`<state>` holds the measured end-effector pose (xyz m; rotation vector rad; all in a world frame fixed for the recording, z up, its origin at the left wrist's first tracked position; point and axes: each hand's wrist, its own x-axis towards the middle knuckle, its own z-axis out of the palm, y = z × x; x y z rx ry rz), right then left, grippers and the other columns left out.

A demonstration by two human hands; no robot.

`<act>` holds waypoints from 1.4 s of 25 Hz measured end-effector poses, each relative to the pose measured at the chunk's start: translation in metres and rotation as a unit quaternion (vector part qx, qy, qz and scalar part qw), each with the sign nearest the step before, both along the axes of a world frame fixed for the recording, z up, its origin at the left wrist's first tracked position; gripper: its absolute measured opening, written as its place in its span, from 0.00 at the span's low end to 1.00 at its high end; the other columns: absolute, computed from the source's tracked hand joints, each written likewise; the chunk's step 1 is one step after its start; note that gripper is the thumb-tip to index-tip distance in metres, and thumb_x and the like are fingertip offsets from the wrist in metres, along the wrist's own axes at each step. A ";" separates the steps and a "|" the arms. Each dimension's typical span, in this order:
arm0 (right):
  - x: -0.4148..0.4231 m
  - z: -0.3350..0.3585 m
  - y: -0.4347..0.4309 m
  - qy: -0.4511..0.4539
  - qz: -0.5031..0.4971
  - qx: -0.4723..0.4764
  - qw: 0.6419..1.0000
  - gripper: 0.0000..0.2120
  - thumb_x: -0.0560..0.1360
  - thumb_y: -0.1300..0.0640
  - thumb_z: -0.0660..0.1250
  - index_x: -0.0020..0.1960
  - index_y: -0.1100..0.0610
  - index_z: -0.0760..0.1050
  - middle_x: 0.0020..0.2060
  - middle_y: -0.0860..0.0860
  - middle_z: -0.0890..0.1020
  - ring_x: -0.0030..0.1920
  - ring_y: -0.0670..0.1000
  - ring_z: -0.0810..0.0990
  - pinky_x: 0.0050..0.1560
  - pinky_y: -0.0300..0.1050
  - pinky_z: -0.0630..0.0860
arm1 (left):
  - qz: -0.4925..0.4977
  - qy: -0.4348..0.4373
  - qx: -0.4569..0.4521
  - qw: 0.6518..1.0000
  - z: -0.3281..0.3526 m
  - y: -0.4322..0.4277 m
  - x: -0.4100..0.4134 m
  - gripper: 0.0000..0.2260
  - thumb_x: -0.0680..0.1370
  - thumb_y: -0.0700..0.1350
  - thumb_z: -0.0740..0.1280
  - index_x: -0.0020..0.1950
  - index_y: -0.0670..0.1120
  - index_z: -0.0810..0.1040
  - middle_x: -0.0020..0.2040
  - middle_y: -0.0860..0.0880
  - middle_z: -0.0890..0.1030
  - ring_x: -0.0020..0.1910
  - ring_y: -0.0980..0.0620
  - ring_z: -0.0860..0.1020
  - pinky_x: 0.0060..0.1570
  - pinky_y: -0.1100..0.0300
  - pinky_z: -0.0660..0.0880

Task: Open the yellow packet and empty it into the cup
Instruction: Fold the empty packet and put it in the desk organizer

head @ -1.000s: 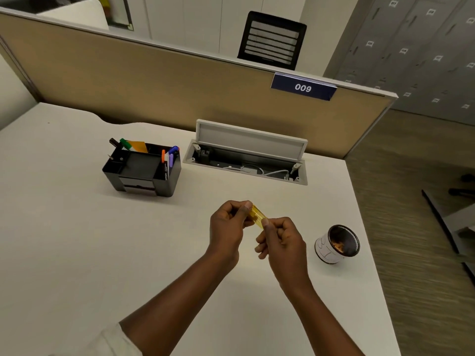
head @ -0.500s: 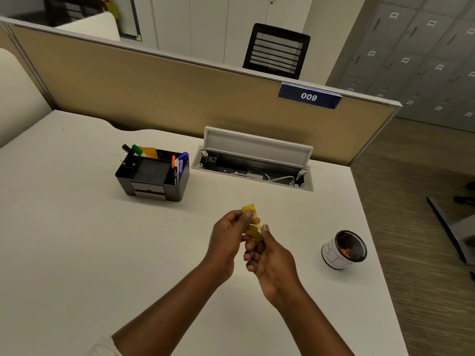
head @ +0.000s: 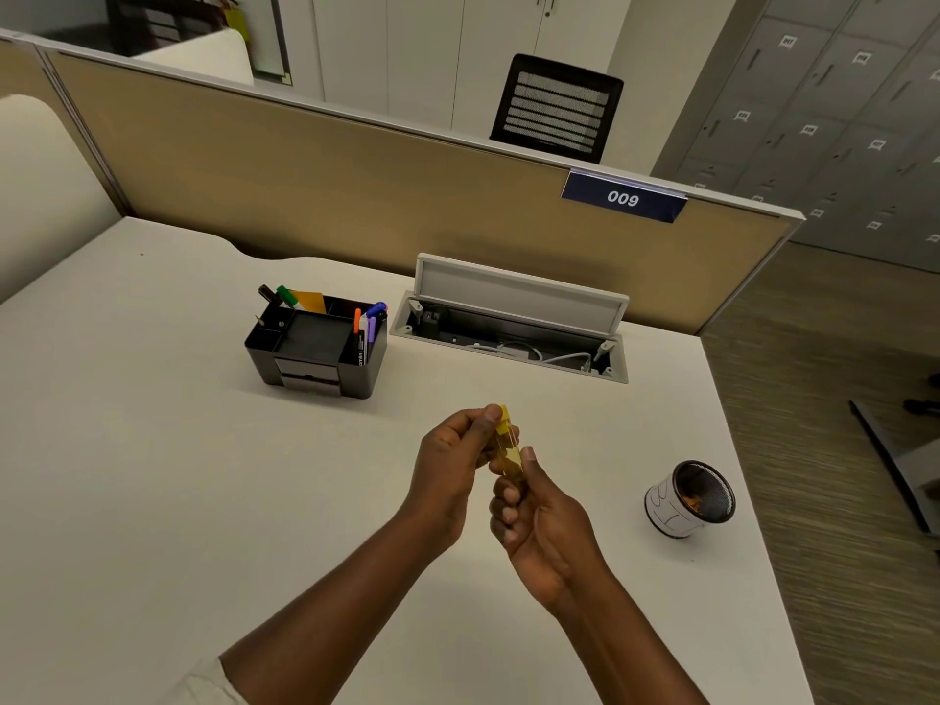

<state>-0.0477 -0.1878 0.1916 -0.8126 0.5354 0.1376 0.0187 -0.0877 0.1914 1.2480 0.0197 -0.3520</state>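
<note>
Two hands pinching small yellow packet (head: 506,442), upright, translucent amber

Yellow packet (head: 508,445) upright; cup (head: 686,501) well right.

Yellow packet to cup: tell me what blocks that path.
Nothing visible does. The yellow packet is pinched between both hands above the desk, and only bare desktop lies between it and the cup off to the right.

White desk (head: 152,501): black organizer (head: 315,356) at back, cup (head: 689,501) right, open cable tray (head: 513,338).
</note>
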 end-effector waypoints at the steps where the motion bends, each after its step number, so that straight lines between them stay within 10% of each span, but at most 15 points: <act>1: 0.001 0.000 0.003 -0.003 -0.009 0.006 1.000 0.20 0.81 0.46 0.63 0.54 0.63 0.82 0.28 0.52 0.73 0.26 0.46 0.70 0.26 0.39 0.68 | -0.002 -0.005 0.021 1.000 0.000 0.001 -0.001 0.13 0.79 0.52 0.66 0.54 0.44 0.83 0.48 0.44 0.87 0.48 0.48 0.85 0.50 0.61 0.80; 7: 0.015 -0.019 0.021 0.015 0.034 -0.233 0.972 0.23 0.81 0.38 0.58 0.54 0.53 0.83 0.39 0.52 0.85 0.33 0.48 0.81 0.33 0.43 0.76 | -0.014 -0.126 0.153 0.980 -0.018 0.019 0.002 0.07 0.79 0.50 0.68 0.55 0.50 0.82 0.46 0.52 0.86 0.47 0.55 0.83 0.46 0.63 0.80; 10: 0.013 -0.049 0.031 -0.043 0.097 -0.538 0.836 0.30 0.77 0.31 0.52 0.67 0.48 0.73 0.62 0.50 0.81 0.55 0.47 0.82 0.52 0.41 0.78 | 0.034 -0.249 0.297 0.921 -0.033 0.044 0.033 0.10 0.77 0.47 0.72 0.57 0.46 0.81 0.48 0.52 0.84 0.46 0.56 0.81 0.45 0.63 0.78; 13: 0.010 -0.095 0.033 -0.095 0.173 -0.711 0.675 0.34 0.79 0.33 0.52 0.80 0.50 0.58 0.80 0.50 0.61 0.78 0.50 0.62 0.76 0.47 0.62 | 0.040 -0.314 0.445 0.838 -0.053 0.079 0.075 0.13 0.76 0.44 0.73 0.59 0.43 0.80 0.52 0.45 0.82 0.49 0.48 0.79 0.47 0.54 0.77; 17: 0.010 -0.145 0.041 -0.109 0.260 -0.754 0.594 0.36 0.81 0.34 0.50 0.82 0.47 0.42 0.82 0.47 0.39 0.82 0.49 0.42 0.80 0.47 0.44 | 0.048 -0.349 0.589 0.727 -0.065 0.137 0.132 0.12 0.74 0.41 0.74 0.57 0.42 0.82 0.49 0.42 0.81 0.45 0.42 0.78 0.40 0.51 0.75; 21: 0.012 -0.171 0.048 -0.084 0.315 -0.770 0.549 0.38 0.80 0.34 0.49 0.82 0.50 0.40 0.80 0.50 0.36 0.82 0.52 0.41 0.76 0.45 0.35 | 0.048 -0.356 0.666 0.654 -0.063 0.178 0.173 0.10 0.72 0.37 0.74 0.52 0.39 0.82 0.45 0.38 0.81 0.41 0.39 0.77 0.36 0.51 0.72; 26: 0.015 -0.161 0.061 -0.055 0.331 -0.799 0.499 0.37 0.79 0.34 0.45 0.62 0.57 0.83 0.65 0.59 0.82 0.67 0.60 0.74 0.70 0.48 0.50 | 0.002 -0.349 0.724 0.595 -0.068 0.192 0.208 0.10 0.75 0.39 0.71 0.56 0.41 0.81 0.49 0.39 0.80 0.47 0.40 0.76 0.42 0.50 0.70; 35: 0.013 -0.184 0.061 -0.063 0.289 -0.811 0.504 0.35 0.79 0.33 0.42 0.71 0.56 0.67 0.75 0.54 0.63 0.77 0.56 0.58 0.72 0.49 0.47 | -0.057 -0.338 0.748 0.568 -0.090 0.198 0.226 0.15 0.78 0.42 0.65 0.66 0.48 0.74 0.58 0.44 0.75 0.58 0.43 0.72 0.53 0.50 0.68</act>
